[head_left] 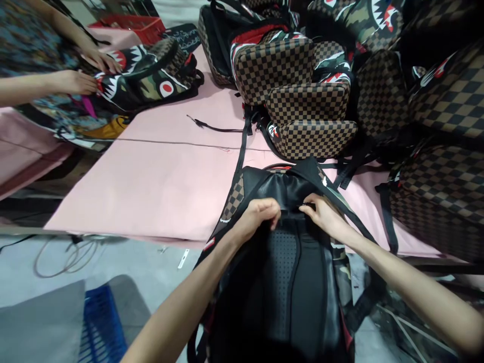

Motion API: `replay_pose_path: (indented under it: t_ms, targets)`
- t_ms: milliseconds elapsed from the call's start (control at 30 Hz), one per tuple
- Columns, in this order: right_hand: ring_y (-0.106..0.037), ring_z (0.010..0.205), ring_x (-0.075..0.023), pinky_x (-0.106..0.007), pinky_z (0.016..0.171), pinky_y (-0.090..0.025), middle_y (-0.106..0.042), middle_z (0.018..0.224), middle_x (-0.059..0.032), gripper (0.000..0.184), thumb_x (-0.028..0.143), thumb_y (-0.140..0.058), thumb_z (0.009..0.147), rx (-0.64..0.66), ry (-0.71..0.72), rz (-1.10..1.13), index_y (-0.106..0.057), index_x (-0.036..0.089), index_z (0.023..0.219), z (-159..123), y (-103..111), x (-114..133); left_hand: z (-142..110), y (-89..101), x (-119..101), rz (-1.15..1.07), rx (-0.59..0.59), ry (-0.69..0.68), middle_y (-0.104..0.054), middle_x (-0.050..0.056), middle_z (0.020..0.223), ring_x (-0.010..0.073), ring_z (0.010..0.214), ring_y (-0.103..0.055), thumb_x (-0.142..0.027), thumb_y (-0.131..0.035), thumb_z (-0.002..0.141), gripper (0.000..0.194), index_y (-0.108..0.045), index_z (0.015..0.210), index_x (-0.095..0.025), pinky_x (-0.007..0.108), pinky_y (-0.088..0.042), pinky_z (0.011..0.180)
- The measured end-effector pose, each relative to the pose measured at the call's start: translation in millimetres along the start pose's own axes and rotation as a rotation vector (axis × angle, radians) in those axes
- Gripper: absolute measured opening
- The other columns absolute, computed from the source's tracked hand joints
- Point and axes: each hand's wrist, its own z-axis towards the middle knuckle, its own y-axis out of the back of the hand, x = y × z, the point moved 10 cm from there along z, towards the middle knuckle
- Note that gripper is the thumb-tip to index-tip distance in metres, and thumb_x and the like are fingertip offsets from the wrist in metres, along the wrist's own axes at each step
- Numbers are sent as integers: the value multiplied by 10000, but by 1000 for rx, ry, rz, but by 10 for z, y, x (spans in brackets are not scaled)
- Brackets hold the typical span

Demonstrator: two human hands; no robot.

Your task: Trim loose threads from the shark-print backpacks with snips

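One backpack point(287, 272) overhangs the near edge of the worktop point(151, 196); I see the right hand point(324, 216) pinching something dark point(310, 205) there, can't tell if the left hand point(259, 216) grips with curled fingers; a red label point(208, 244) is unreadable

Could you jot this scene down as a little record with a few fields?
Main item: black backpack, back panel facing the camera
Left hand: at the backpack's upper back, fingers curled; grip unclear
Right hand: pinching a small dark piece, too small to identify
Surface: pink-covered table
Beyond: checkered bags, piled up
Far left: co-worker's hands on a shark-face backpack
Behind that: red basket
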Motion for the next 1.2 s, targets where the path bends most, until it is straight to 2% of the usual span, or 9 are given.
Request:
replay_pose_path:
  t_ms: [67, 100, 233, 333, 500, 667, 833, 1000, 1200]
  targets:
    - [-611, 773, -179, -255, 677, -435, -667, 853, -54, 372, 370, -658, 735, -41, -53, 65, -602, 149, 1028, -4, 51, -95, -222, -258, -113, 68, 329, -41, -551, 49, 568, 134, 590, -539, -450, -176, 912, 604, -542, 531, -158, 268, -447, 649]
    - [-611, 757, -181, -255, 665, -435, -667, 840, -52, 426, 385, -699, 689, -38, -64, 74, -607, 141, 1026, 9, 56, -111, -280, -261, -117, 185, 356, -65, -582, 63, 627, 148, 642, -556, -445, -165, 919, 616, -577, 567, -153, 285, -452, 690]
    - [-592, 643, -164, -239, 590, -395, -644, 669, -7, 299, 407, -700, 671, 102, -3, 50, -665, 167, 846, 49, -7, 9, -211, 212, -171, 834, -177, -244, -588, 80, 929, 215, 960, -503, -281, -493, 849, 183, -609, 875, -141, 363, -397, 894]
    - [-566, 610, -140, -229, 565, -367, -619, 662, 6, 174, 347, -621, 741, 167, 166, 58, -657, 178, 766, -122, -19, 235, -226, 160, -49, 1074, -190, -267, -571, 66, 920, 215, 950, -473, -182, -549, 811, 128, -583, 927, -140, 360, -409, 876]
    - [-555, 701, -151, -251, 612, -384, -558, 732, -32, 221, 195, -429, 813, 127, 525, 50, -649, 214, 829, -947, -15, 549, -829, -108, -62, 1122, -190, -277, -546, 39, 866, 168, 895, -469, -103, -439, 856, 184, -578, 959, -166, 296, -398, 865]
    - [-585, 744, -188, -304, 667, -430, -582, 801, -52, 373, 128, -417, 750, 113, 569, 8, -633, 310, 993, -1488, -273, 347, -1365, -524, 94, 1109, -30, -233, -541, 27, 864, 157, 858, -476, -152, -336, 907, 277, -606, 878, -205, 288, -382, 840]
    - [-613, 800, -163, -260, 661, -462, -625, 896, -34, 358, 123, -429, 777, 101, 566, -19, -622, 289, 1029, -1566, -320, 448, -1573, -660, 197, 1031, -21, -276, -547, 47, 855, 174, 808, -488, -171, -298, 907, 306, -603, 909, -189, 303, -384, 789]
    - [-577, 953, -192, -274, 752, -440, -603, 1070, -51, 314, 312, -503, 838, 20, 403, -159, -559, 231, 1136, -1453, 40, 633, -1565, -608, 235, 906, -104, -229, -522, 28, 755, 171, 729, -473, -178, -277, 901, 323, -599, 915, -205, 305, -380, 736]
    - [-570, 827, -179, -264, 682, -376, -644, 889, -39, 205, 318, -483, 864, 70, 251, -271, -637, 222, 960, -1339, -17, 647, -1514, -639, 253, 977, -127, -261, -489, 25, 753, 163, 726, -436, -180, -271, 911, 320, -586, 855, -186, 314, -367, 749]
